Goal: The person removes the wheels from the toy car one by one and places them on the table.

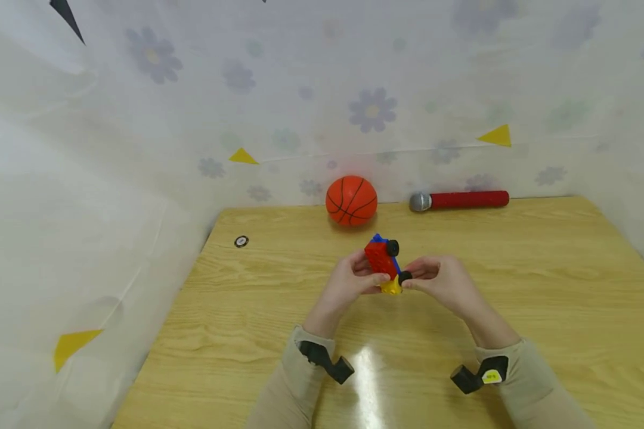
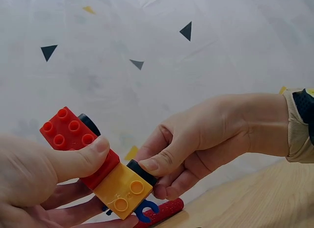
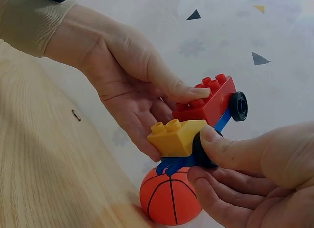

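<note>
A toy car built of blocks [image 1: 380, 260] is held up over the table between both hands. It has a red studded block [image 3: 210, 104], a yellow block [image 2: 124, 189], a blue base with a hook at one end, and black wheels [image 3: 239, 106]. My left hand [image 1: 349, 279] grips the car from its side, the thumb pressing on the red studs and the fingers beneath. With thumb and fingers, my right hand [image 1: 444, 281] pinches the black wheel [image 2: 142, 172] beside the yellow block. The car's far side is partly hidden by the left fingers.
An orange basketball [image 1: 351, 201] sits at the table's back edge. To its right lies a red microphone [image 1: 469, 200] with a silver head. A small black-and-white disc [image 1: 241, 241] lies at the back left of the wooden table [image 1: 220, 333]. Patterned sheeting surrounds the table.
</note>
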Demonstrator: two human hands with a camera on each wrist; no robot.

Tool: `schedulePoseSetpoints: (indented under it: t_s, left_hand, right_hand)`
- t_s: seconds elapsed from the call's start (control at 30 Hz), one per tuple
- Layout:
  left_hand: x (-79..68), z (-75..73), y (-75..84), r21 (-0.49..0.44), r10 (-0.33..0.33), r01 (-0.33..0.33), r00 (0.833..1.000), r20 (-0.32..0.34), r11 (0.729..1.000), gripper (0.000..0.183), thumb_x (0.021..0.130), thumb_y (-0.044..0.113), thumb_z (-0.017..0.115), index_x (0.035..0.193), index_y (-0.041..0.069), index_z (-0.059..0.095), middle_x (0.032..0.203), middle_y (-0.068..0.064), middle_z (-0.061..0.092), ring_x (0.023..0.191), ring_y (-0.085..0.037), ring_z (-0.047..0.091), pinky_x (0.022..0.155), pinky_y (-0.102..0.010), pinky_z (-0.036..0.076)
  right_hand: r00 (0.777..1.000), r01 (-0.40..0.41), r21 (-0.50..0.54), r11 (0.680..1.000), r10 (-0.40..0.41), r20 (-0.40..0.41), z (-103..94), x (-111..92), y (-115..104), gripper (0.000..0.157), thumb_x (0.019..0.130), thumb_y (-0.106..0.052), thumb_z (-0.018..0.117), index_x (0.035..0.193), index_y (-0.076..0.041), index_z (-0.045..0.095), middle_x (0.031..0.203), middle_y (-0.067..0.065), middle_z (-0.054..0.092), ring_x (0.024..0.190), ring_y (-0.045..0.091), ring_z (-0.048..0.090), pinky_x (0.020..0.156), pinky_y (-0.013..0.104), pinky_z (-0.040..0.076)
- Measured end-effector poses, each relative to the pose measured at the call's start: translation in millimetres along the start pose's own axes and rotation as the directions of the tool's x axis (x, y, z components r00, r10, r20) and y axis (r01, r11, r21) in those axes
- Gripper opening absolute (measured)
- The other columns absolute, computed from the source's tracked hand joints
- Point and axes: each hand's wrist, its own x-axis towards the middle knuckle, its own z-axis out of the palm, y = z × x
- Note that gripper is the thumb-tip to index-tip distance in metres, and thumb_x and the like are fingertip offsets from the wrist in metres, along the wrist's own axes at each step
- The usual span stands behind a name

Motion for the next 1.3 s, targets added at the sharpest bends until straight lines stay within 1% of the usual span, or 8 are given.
schedulePoseSetpoints:
  t_s: [0.4,0.63,0.87,0.93,1.03,1.1,1.23,1.3]
  left_hand:
    - [0.0,2.6,-2.4,-0.018,-0.001,0.001,1.000,0.000,1.000,0.049,0.088,0.000,0.072,0.135,0.006,0.058,0.123,-0.018,0.067,0.104,-0.026,0.070,0.078,-0.037,0.061]
    - [-3.1,4.0,-2.0,-0.024,-0.022,0.022,0.999,-0.027,0.999,0.050,0.088,0.000,0.072,0.135,0.007,0.058,0.123,-0.017,0.067,0.104,-0.026,0.070,0.078,-0.037,0.061]
    - [1.2,1.9,2.1,-0.007,-0.010,0.010,1.000,-0.022,1.000,0.050,0.088,0.003,0.073,0.135,0.009,0.058,0.123,-0.016,0.068,0.105,-0.026,0.070,0.078,-0.038,0.061]
    - [1.8,1.3,2.8,0.010,-0.005,0.005,0.999,-0.049,1.000,0.050,0.088,0.004,0.074,0.135,0.009,0.058,0.122,-0.015,0.068,0.103,-0.023,0.070,0.077,-0.036,0.062]
    - [0.1,0.4,6.0,-0.026,-0.017,0.015,0.996,-0.088,1.000,0.047,0.088,0.001,0.072,0.133,0.007,0.058,0.120,-0.017,0.068,0.099,-0.022,0.070,0.074,-0.036,0.062]
    - [-1.8,1.7,11.1,-0.028,-0.002,-0.001,0.996,-0.093,1.000,0.046,0.089,0.002,0.072,0.133,0.006,0.058,0.119,-0.017,0.067,0.098,-0.023,0.070,0.073,-0.036,0.062]
    - [-3.2,5.4,21.2,-0.025,0.035,-0.036,0.999,-0.023,0.999,0.047,0.089,0.006,0.073,0.134,0.006,0.058,0.122,-0.017,0.067,0.100,-0.024,0.070,0.077,-0.039,0.062]
    - [-2.8,4.9,22.5,-0.019,0.051,-0.051,0.999,-0.012,0.999,0.047,0.089,0.005,0.072,0.134,0.004,0.057,0.122,-0.019,0.067,0.100,-0.023,0.070,0.077,-0.039,0.062]
  right_hand:
    - [1.000,-0.007,-0.009,1.000,0.007,0.017,-3.9,-1,-1,0.034,0.084,-0.023,0.080,0.106,0.001,0.073,0.095,0.011,0.075,0.084,0.019,0.072,0.071,0.023,0.057]
    - [0.999,-0.006,-0.016,1.000,0.007,0.033,-5.0,-2,-2,0.035,0.083,-0.024,0.081,0.107,0.001,0.073,0.095,0.011,0.076,0.084,0.018,0.072,0.069,0.022,0.057]
    - [1.000,-0.010,-0.003,1.000,0.010,0.027,-7.7,2,-5,0.034,0.084,-0.023,0.080,0.106,0.002,0.073,0.095,0.012,0.075,0.084,0.020,0.072,0.070,0.022,0.056]
    - [1.000,-0.014,-0.011,1.000,0.014,0.005,-9.2,2,-5,0.033,0.083,-0.023,0.081,0.104,0.001,0.073,0.093,0.012,0.075,0.083,0.018,0.071,0.069,0.021,0.056]
    - [0.999,-0.029,-0.022,0.999,0.028,-0.034,-14.9,1,-3,0.033,0.082,-0.024,0.082,0.102,0.000,0.073,0.091,0.010,0.074,0.080,0.014,0.069,0.067,0.021,0.055]
    - [0.997,-0.038,-0.018,0.999,0.037,-0.064,-20.5,1,0,0.033,0.082,-0.025,0.083,0.101,0.000,0.072,0.090,0.009,0.073,0.078,0.010,0.067,0.066,0.021,0.054]
    - [0.997,-0.035,0.033,0.999,0.037,-0.066,-29.5,0,4,0.037,0.084,-0.027,0.081,0.105,0.002,0.071,0.090,0.007,0.074,0.076,0.004,0.069,0.069,0.019,0.054]
    - [0.998,-0.026,0.068,0.997,0.030,-0.057,-31.2,-2,4,0.038,0.085,-0.026,0.080,0.107,0.003,0.070,0.090,0.006,0.075,0.076,0.004,0.070,0.072,0.018,0.055]
